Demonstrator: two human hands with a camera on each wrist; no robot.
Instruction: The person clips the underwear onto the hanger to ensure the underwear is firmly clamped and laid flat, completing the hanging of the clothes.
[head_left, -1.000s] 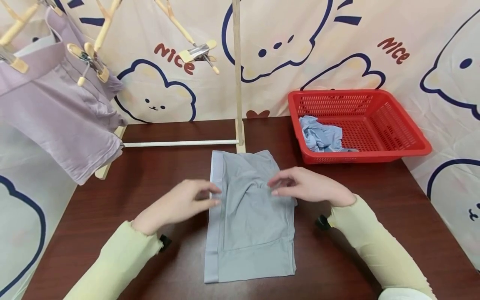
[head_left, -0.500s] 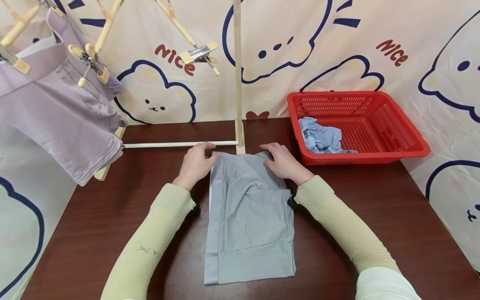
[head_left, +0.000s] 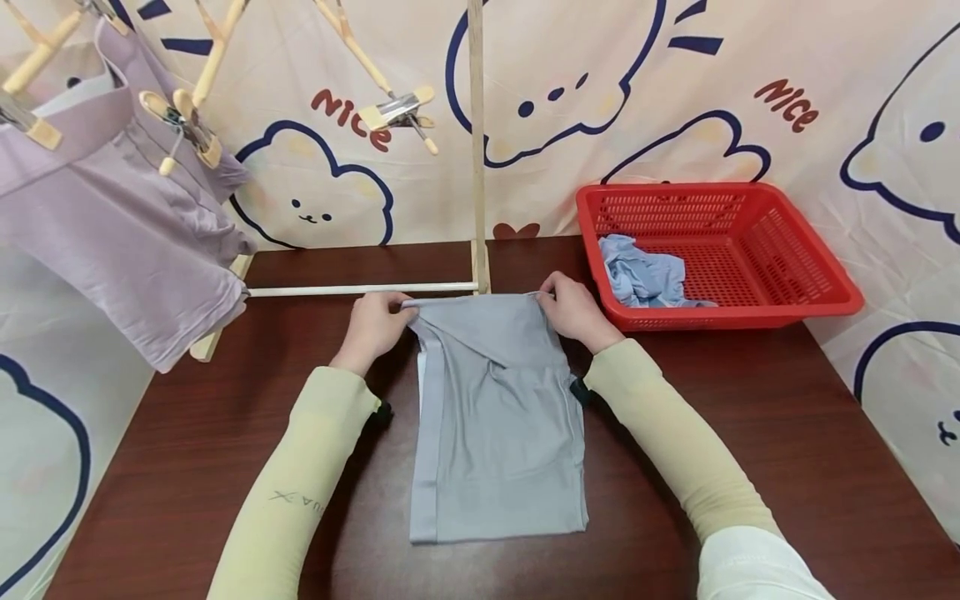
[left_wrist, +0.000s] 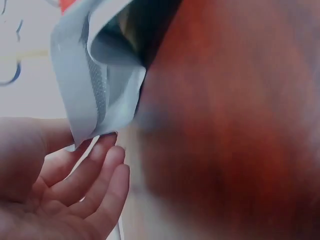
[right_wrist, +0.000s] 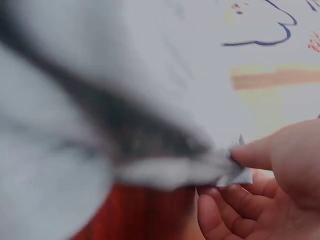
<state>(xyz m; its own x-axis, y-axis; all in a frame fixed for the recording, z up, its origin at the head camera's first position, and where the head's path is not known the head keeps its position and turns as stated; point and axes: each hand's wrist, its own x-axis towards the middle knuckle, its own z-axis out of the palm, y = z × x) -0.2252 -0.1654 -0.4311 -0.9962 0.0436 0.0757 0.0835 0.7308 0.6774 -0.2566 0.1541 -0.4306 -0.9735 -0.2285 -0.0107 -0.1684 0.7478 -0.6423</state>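
Observation:
Grey shorts (head_left: 502,425) lie folded lengthwise on the dark brown table, their waistband along the left side. At the far left corner my left hand (head_left: 372,327) pinches the cloth between thumb and fingers. My right hand (head_left: 572,310) pinches the far right corner. Between the two hands the far edge is stretched and lifted. In the left wrist view the thumb and index finger of the left hand (left_wrist: 75,175) hold the layered edge of the shorts (left_wrist: 80,85). The right wrist view shows the right hand (right_wrist: 270,185) pinching a blurred grey corner.
A red plastic basket (head_left: 720,315) holding a crumpled light blue cloth (head_left: 645,271) stands at the back right. Lilac shorts (head_left: 142,225) hang from clips at the left. A wooden rack post (head_left: 477,150) rises behind the grey shorts, with a white bar (head_left: 360,289) running left.
Both hands moved from above the middle of the shorts to the far corners and gripped them. The far edge is now lifted and straightened; the near edge has shifted slightly away from me.

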